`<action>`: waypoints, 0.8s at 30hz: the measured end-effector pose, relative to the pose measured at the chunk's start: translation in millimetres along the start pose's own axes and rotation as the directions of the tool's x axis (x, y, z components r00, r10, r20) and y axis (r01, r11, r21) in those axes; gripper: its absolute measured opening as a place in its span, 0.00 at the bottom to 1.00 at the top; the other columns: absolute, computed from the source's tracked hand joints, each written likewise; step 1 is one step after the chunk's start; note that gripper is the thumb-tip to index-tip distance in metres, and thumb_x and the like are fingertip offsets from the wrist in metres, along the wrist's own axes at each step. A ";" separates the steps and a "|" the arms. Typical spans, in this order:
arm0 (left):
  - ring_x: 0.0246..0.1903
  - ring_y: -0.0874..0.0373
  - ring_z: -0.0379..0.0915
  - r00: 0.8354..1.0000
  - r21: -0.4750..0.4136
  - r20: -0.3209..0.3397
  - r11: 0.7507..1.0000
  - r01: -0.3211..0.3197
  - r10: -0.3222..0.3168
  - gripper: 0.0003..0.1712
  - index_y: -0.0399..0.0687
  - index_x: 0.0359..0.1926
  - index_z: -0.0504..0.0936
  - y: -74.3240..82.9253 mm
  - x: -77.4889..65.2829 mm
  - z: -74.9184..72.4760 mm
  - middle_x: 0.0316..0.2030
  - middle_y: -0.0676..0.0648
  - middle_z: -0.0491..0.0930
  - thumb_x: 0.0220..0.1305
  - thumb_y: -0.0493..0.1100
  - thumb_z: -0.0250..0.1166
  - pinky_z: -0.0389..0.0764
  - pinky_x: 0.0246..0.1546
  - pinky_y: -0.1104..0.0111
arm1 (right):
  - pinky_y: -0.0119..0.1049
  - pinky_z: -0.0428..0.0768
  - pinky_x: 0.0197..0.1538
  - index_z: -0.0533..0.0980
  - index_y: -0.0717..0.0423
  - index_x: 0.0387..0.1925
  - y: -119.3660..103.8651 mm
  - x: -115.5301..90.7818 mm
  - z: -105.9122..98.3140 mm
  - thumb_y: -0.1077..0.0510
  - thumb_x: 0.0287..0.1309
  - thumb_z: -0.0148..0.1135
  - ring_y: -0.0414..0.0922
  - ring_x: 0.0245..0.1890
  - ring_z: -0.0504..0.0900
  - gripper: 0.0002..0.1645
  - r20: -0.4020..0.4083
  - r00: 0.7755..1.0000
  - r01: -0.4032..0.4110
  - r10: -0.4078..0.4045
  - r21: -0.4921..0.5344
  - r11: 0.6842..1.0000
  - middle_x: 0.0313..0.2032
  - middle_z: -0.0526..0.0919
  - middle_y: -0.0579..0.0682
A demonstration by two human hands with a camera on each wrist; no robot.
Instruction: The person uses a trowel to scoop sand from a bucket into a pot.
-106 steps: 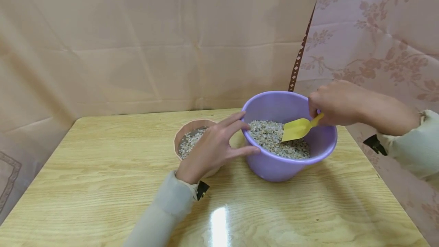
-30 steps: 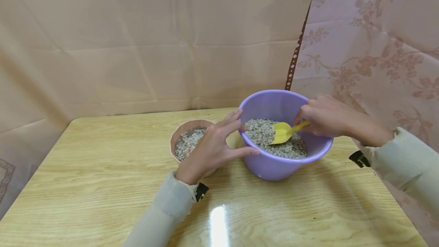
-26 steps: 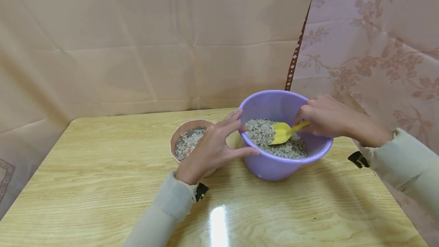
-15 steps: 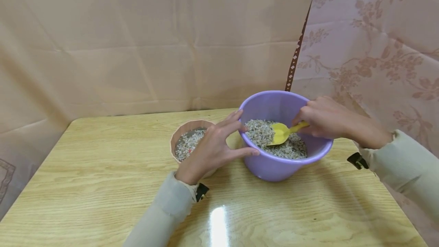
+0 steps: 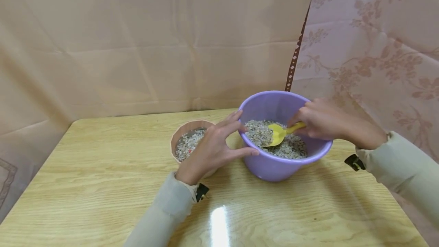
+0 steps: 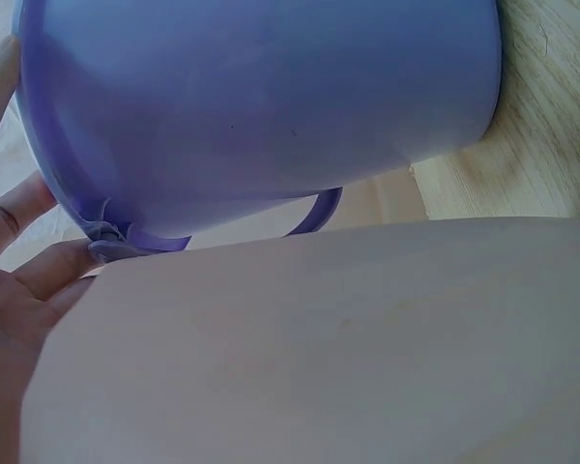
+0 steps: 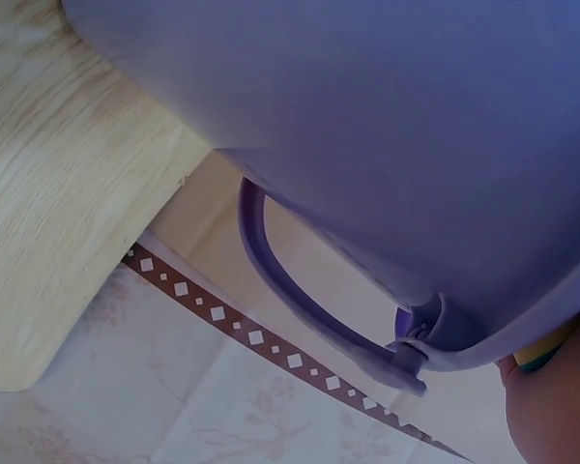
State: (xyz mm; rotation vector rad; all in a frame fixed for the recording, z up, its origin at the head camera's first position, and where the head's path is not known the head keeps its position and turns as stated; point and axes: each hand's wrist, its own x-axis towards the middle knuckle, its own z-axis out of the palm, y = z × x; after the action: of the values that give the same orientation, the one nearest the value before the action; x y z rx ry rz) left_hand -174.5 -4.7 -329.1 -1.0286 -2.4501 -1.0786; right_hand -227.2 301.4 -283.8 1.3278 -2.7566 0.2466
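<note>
A purple bucket (image 5: 274,170) with gravel (image 5: 258,132) inside stands on the right half of the table. My left hand (image 5: 214,146) steadies it at the near-left rim, thumb and fingers spread along the edge. In the left wrist view, the fingers (image 6: 53,266) lie by the rim where the carrying handle joins. My right hand (image 5: 319,119) reaches over the bucket's right rim and grips a yellow scoop (image 5: 277,135) by its handle. The scoop's front edge is sunk in the gravel. Behind my left hand, a peach-coloured pot (image 5: 181,127) holds gravel too, with one red speck.
The light wood-grain table (image 5: 103,178) carries both containers. A beige cloth (image 5: 154,41) hangs behind it, and a floral pink cloth (image 5: 384,48) hangs on the right. In the right wrist view, the bucket's handle (image 7: 300,290) hangs down beyond the table's edge.
Since the oldest frame, my right hand has lowered and moved left, pushing the scoop deeper into the gravel. A red speck now shows in the pot. My left hand keeps its place on the rim.
</note>
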 end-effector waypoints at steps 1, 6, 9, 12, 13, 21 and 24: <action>0.71 0.54 0.58 1.000 -0.002 0.000 1.000 -0.001 0.001 0.25 0.57 0.37 0.77 0.0 -0.2 0.4 0.70 0.40 0.66 0.52 0.66 0.73 0.64 0.68 0.55 | 0.30 0.75 0.23 0.88 0.43 0.34 0.1 -0.4 0.5 0.60 0.43 0.79 0.32 0.20 0.78 0.13 -0.002 1.000 0.000 0.000 0.000 1.000 0.30 0.88 0.38; 0.71 0.51 0.58 1.000 -0.002 -0.001 1.000 -0.004 0.004 0.25 0.57 0.37 0.77 -0.1 -0.4 0.9 0.70 0.40 0.65 0.52 0.66 0.73 0.63 0.68 0.54 | 0.30 0.74 0.23 0.88 0.42 0.34 0.0 -1.0 1.3 0.59 0.43 0.80 0.31 0.19 0.77 0.13 0.002 1.000 -0.006 0.006 -0.008 1.000 0.29 0.88 0.38; 0.71 0.52 0.58 1.000 0.001 -0.004 1.000 -0.005 0.005 0.25 0.57 0.37 0.77 -0.2 -0.2 0.4 0.70 0.40 0.65 0.52 0.66 0.73 0.64 0.68 0.54 | 0.31 0.73 0.23 0.88 0.41 0.34 -0.5 -0.7 1.1 0.58 0.44 0.80 0.31 0.19 0.77 0.12 0.005 1.000 -0.002 0.002 -0.014 1.000 0.29 0.88 0.37; 0.71 0.53 0.57 1.000 -0.003 -0.005 1.000 -0.005 0.005 0.25 0.57 0.37 0.77 -1.1 -0.9 0.0 0.70 0.40 0.65 0.52 0.66 0.73 0.64 0.68 0.54 | 0.31 0.73 0.23 0.88 0.41 0.33 -0.5 0.2 1.8 0.58 0.44 0.80 0.31 0.20 0.77 0.12 -0.002 1.000 0.008 -0.008 -0.013 1.000 0.29 0.88 0.36; 0.72 0.53 0.57 1.000 -0.005 -0.003 1.000 -0.003 0.003 0.25 0.57 0.38 0.77 -1.6 -1.2 0.0 0.70 0.40 0.65 0.52 0.66 0.73 0.63 0.68 0.54 | 0.31 0.73 0.23 0.88 0.40 0.33 -0.3 0.3 2.1 0.58 0.44 0.80 0.31 0.20 0.77 0.12 -0.006 1.000 0.014 -0.014 -0.014 1.000 0.29 0.88 0.36; 0.72 0.53 0.57 1.000 0.007 0.001 1.000 -0.009 0.009 0.25 0.57 0.38 0.77 -2.8 -1.3 -0.5 0.71 0.41 0.64 0.52 0.67 0.73 0.64 0.68 0.53 | 0.31 0.72 0.23 0.88 0.38 0.33 1.5 0.4 4.0 0.58 0.43 0.80 0.29 0.19 0.75 0.13 -0.030 0.999 0.034 -0.034 -0.021 0.999 0.27 0.86 0.32; 0.72 0.53 0.57 1.000 0.006 0.003 1.000 -0.014 0.014 0.24 0.57 0.39 0.77 -3.1 -1.0 -0.4 0.71 0.41 0.64 0.52 0.66 0.73 0.64 0.67 0.54 | 0.30 0.70 0.21 0.88 0.38 0.33 1.8 0.1 5.1 0.58 0.43 0.79 0.27 0.18 0.73 0.14 -0.038 0.998 0.044 -0.045 -0.012 0.999 0.27 0.86 0.31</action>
State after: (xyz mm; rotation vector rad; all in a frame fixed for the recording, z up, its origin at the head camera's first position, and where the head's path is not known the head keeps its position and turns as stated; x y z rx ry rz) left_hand -176.0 -6.9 -330.9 -1.0441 -2.4436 -1.0653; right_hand -228.6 301.5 -289.0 1.3651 -2.6897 0.2505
